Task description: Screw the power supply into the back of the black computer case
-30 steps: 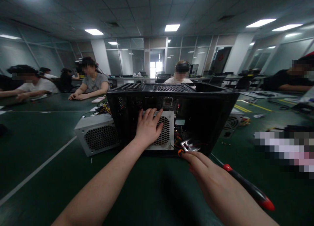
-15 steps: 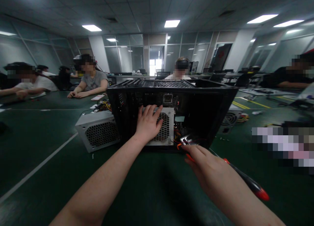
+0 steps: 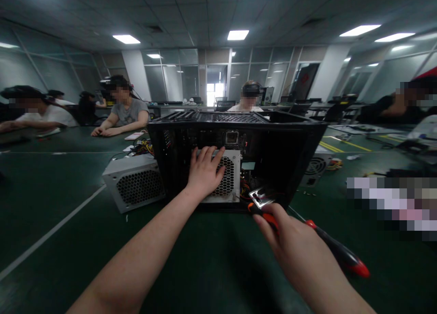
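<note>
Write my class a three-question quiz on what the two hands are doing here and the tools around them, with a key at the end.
1. Multiple choice: What is the left hand resting on?
A) a bundle of cables
B) the silver unit in the black case
C) a sheet of paper

2. True or false: The right hand is spread flat and holds nothing.

3. Fill the gap: The tool lying to the right of the right hand has a black-and-____ handle.

Key:
1. B
2. False; it grips an orange-and-black tool.
3. red
</note>
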{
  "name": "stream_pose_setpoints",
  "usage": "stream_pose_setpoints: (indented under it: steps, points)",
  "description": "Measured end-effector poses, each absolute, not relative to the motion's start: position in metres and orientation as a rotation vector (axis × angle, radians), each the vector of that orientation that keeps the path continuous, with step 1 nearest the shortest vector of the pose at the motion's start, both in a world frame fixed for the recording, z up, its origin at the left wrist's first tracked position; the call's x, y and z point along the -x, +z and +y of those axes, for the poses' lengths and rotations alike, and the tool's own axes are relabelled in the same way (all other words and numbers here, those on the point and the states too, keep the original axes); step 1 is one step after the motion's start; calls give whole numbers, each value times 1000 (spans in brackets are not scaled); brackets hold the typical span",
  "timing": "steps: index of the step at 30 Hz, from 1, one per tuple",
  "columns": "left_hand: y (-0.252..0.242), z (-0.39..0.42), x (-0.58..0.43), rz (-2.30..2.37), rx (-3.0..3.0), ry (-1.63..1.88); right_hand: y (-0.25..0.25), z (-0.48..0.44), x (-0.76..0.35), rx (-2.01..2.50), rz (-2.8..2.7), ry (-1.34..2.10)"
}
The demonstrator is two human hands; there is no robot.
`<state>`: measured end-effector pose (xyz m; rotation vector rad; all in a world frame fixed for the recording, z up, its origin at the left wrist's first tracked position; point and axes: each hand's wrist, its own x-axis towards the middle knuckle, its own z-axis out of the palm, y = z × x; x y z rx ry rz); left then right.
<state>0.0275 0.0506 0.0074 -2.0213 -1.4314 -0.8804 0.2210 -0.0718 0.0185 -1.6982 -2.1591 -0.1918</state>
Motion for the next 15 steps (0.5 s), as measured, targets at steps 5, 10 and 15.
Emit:
stream_pose_setpoints:
  steps: [5, 10, 15]
  points:
    - [7, 51, -28, -1427, 2002, -875, 22, -82, -222, 1522, -2277, -47]
    - [7, 52, -28, -1422, 1995, -861, 38, -67, -235, 1430, -2443, -105]
    - [7, 53, -29, -1418, 1976, -855, 49, -55, -242, 1316, -2507, -59]
